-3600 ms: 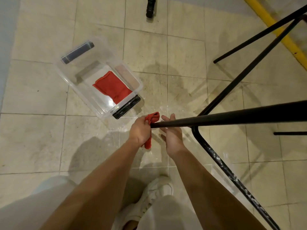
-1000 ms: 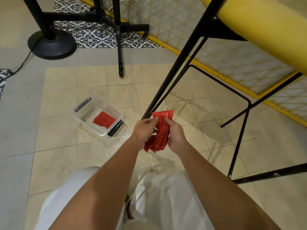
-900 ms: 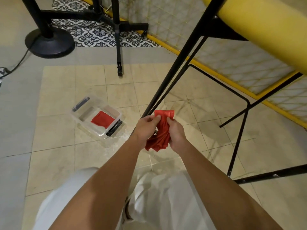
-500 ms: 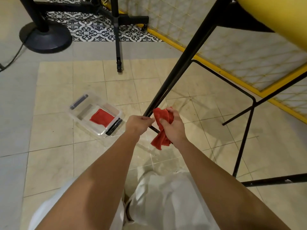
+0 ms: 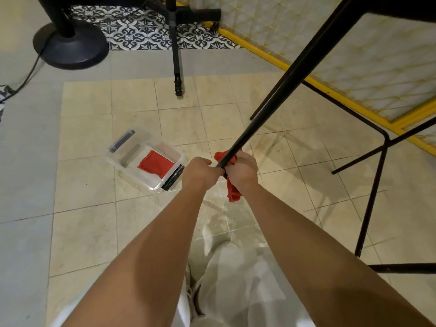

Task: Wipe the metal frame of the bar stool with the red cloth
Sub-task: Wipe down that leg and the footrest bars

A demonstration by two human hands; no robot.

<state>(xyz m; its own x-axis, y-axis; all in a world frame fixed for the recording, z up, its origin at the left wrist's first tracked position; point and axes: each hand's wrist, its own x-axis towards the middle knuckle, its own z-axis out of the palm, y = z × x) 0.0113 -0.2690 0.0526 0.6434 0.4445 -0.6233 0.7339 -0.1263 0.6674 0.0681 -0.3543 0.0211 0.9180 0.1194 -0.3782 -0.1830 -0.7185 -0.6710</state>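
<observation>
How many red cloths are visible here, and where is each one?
2. One red cloth is held at the black stool leg by the right hand. The second cloth lies inside the clear box on the floor. More could be hidden beneath it.

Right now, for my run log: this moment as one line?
step: wipe stool leg | left hand: grips leg | right hand: holds red cloth round leg | second cloth: in clear bin
</observation>
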